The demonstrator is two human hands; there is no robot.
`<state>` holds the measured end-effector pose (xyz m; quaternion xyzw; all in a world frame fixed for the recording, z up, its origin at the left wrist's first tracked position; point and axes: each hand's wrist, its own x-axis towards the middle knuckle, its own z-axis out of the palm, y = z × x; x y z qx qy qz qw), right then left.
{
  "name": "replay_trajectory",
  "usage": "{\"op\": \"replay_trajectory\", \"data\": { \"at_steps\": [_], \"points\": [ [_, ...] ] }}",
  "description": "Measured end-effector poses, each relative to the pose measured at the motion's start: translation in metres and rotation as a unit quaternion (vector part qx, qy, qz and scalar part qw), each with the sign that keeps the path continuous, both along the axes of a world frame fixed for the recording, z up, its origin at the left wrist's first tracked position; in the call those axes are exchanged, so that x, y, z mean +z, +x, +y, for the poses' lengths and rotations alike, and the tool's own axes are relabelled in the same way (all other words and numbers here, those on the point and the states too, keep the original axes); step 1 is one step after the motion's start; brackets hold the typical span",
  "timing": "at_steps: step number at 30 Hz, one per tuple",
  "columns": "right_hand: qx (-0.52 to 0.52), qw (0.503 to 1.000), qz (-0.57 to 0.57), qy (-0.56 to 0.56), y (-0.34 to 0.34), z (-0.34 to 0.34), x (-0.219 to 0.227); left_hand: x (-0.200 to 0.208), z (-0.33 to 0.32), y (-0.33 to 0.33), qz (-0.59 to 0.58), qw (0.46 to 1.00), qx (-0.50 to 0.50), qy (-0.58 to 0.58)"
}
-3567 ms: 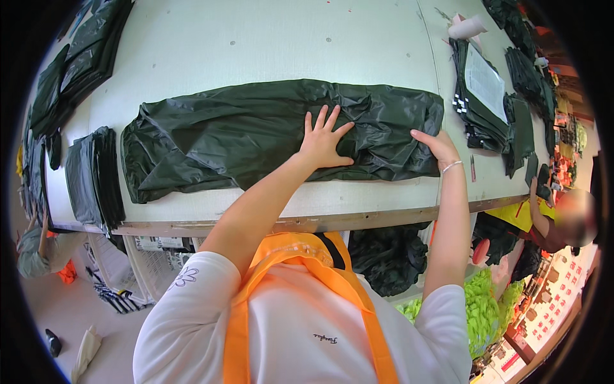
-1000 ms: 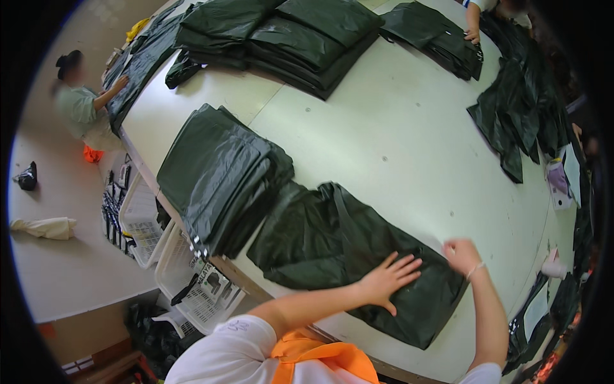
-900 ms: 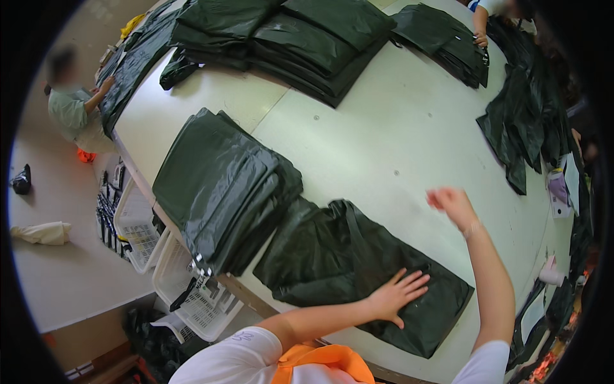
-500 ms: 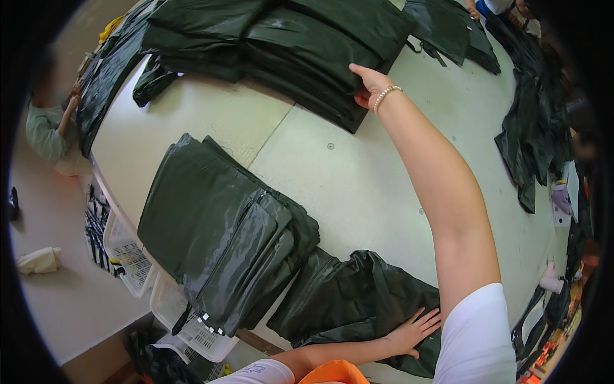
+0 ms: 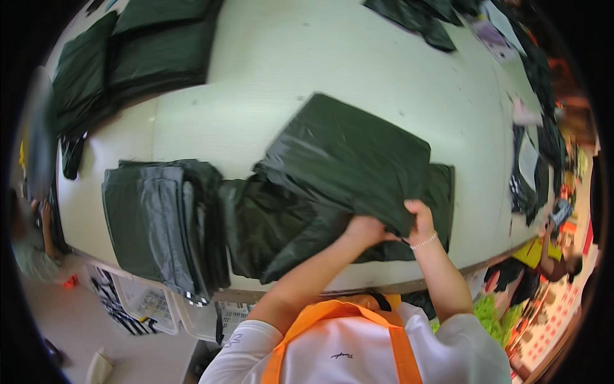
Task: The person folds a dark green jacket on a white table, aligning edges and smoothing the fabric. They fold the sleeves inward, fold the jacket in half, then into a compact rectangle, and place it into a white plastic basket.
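Note:
A folded dark green garment (image 5: 352,153) with a smooth sheen lies slantwise in front of me, its near corner lifted. My right hand (image 5: 419,222) grips that corner, thumb on top. Beside it my left hand (image 5: 367,230) is closed at the same near edge, its fingers partly hidden by the cloth. Under the folded garment another dark green garment (image 5: 256,221) is spread along the near table edge, crumpled at its left and flatter at its right. To its left sits a stack of folded dark green garments (image 5: 144,214).
A larger pile of dark green garments (image 5: 160,54) is at the far left of the pale table (image 5: 262,70). More dark cloth (image 5: 419,19) lies at the far right. White plastic baskets (image 5: 147,304) stand below the left edge. Other people are at the left and right.
My right hand has come back from the far pile to the near edge, and a folded garment now lies over the spread one. My left hand, flat before, is closed. The view has swung right.

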<state>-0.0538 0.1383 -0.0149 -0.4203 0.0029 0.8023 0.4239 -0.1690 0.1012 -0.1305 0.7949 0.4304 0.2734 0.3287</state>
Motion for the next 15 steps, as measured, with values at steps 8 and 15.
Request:
{"op": "replay_trajectory", "data": {
  "at_steps": [8,15],
  "points": [
    [0.250,0.919,-0.304,-0.028,0.205,-0.062,0.027,0.003,-0.005,-0.008,-0.421,0.854,-0.012,-0.304],
    [0.405,0.829,-0.382,0.047,0.220,-0.053,0.010,0.099,-0.003,-0.090,0.299,0.922,0.205,0.138]
  ]
}}
